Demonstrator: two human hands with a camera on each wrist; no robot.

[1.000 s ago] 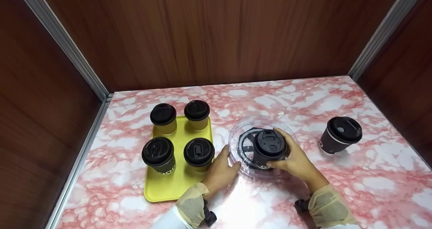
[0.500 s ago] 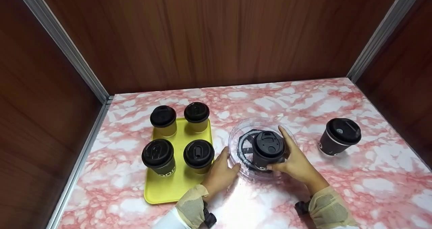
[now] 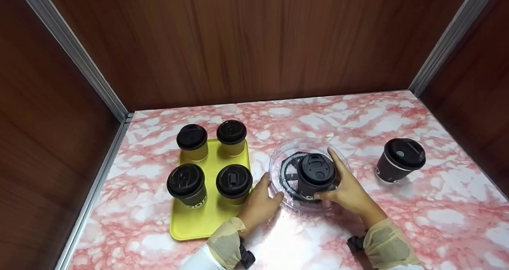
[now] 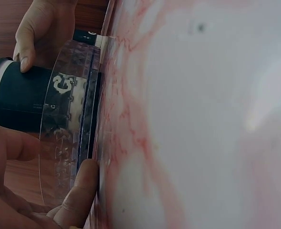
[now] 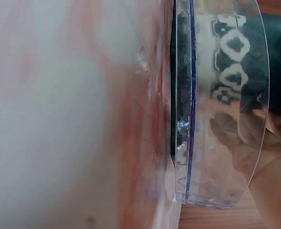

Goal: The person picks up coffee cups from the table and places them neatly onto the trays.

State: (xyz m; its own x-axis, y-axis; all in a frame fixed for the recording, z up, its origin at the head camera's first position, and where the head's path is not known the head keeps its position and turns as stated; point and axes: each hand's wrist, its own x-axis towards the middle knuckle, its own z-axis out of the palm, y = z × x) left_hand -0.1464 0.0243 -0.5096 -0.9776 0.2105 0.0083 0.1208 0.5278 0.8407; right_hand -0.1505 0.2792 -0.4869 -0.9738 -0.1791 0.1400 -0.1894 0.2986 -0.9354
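Observation:
In the head view, a black lidded paper coffee cup [image 3: 317,174] stands inside a clear round plastic tray [image 3: 284,154] that has a dark spoked base. My right hand [image 3: 350,194] holds this cup from the right, thumb on its near side and forefinger reaching along its far side. Seen from the left wrist, the right thumb touches the cup wall [image 4: 24,95]. My left hand [image 3: 260,206] rests its fairly straight fingers against the left side of the tray; in the left wrist view one finger [image 4: 81,191] lies low by the base.
A yellow tray [image 3: 191,226] on the left bears several lidded coffee cups, the nearest one [image 3: 234,182] close beside my left hand. Another black cup [image 3: 399,158] stands on the marbled table at the right. Wooden panels [image 3: 258,43] enclose the back and sides.
The right forefinger has straightened slightly and its tip has moved a little off the cup's far side. The cup, tray and left hand have stayed in place.

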